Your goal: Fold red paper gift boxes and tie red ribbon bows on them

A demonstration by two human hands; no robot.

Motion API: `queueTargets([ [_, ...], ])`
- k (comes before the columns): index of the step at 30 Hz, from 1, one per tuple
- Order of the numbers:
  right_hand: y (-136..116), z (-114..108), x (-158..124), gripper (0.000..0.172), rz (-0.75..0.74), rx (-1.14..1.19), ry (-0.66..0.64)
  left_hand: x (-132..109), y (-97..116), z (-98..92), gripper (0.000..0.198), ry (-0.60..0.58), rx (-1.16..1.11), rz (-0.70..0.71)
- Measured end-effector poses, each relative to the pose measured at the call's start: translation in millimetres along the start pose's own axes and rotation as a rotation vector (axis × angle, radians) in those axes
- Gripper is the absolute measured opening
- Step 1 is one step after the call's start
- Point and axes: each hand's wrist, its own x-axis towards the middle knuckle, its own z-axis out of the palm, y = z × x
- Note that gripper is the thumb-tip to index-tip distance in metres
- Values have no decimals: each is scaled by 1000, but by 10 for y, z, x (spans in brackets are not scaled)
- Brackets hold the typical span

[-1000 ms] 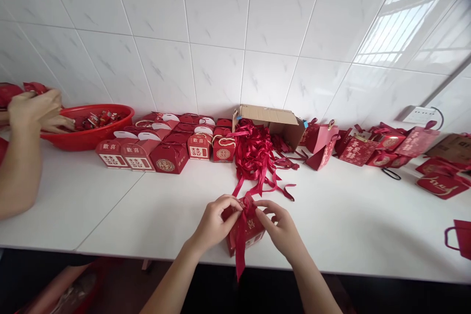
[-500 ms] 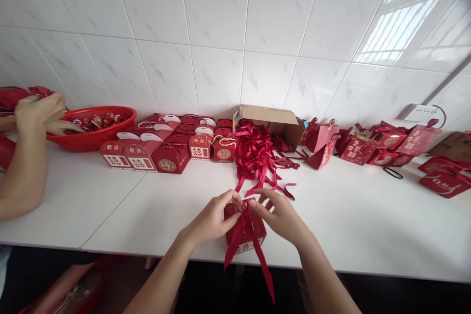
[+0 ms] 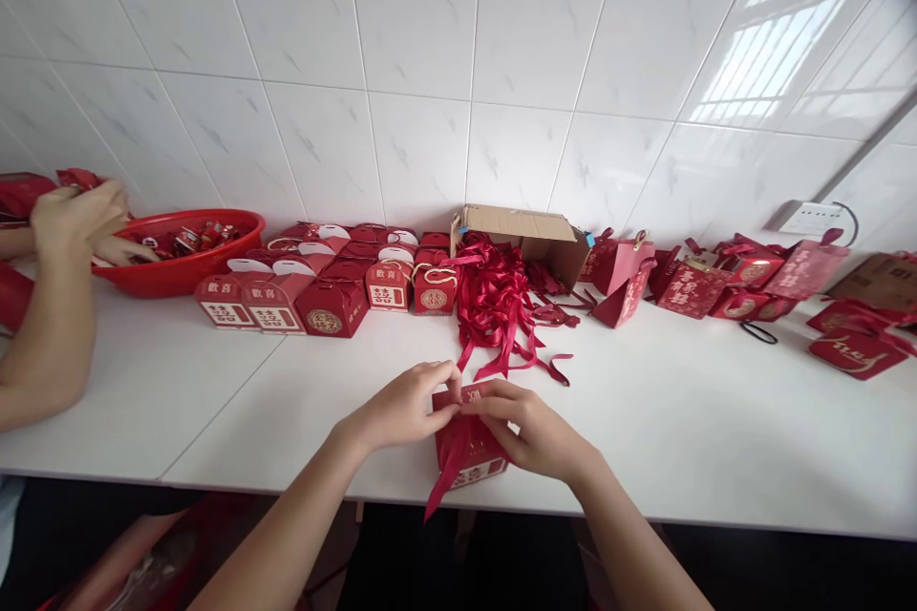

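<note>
A small red gift box [image 3: 479, 470] with a white printed panel stands near the table's front edge, between my hands. A dark red ribbon [image 3: 449, 463] lies over its top, and one tail hangs down past the front left. My left hand [image 3: 412, 406] pinches the ribbon above the box with thumb and forefinger. From the other side my right hand [image 3: 526, 425] meets it, fingertips closed on the ribbon at the same spot. The second ribbon tail is hidden around my right hand. Just behind the box lies a heap of loose red ribbons [image 3: 493, 301].
Behind the ribbons a cardboard box [image 3: 565, 258] lies on its side. Rows of red gift boxes [image 3: 336, 305] stand left of it; more finished-looking boxes [image 3: 692, 288] stand right. At far left another person's hand [image 3: 125, 250] reaches into a red basin [image 3: 179, 272] of wrapped sweets.
My right hand has come in to the left and closed on the ribbon. The right-hand tail, which hung over the table edge, no longer shows there.
</note>
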Motion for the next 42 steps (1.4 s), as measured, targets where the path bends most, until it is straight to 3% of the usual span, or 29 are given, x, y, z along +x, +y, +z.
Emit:
queueTargets([
  [5,113,113,-67,54,5,-5,28,73,-34,-66,11,-26,55,34],
  [11,159,195,-86,56,-1,28,143,72,-122,-14,18,-98,-10,80],
  [16,173,222,-73,58,-3,86,147,64,-166,-3,5,-107,-56,70],
  [21,199,256,-71,59,-5,123,154,72,-134,-30,10,-182,-126,96],
  [23,203,260,-76,59,0,105,159,71,-139,-41,3,-204,-148,106],
  [27,197,255,-84,55,9,101,168,70,-185,-41,15,-141,-203,121],
  [34,199,278,-64,55,19,110,184,109,-204,81,8,-90,-243,115],
  [42,152,334,-40,51,35,139,203,129,-266,39,7,-264,-235,95],
])
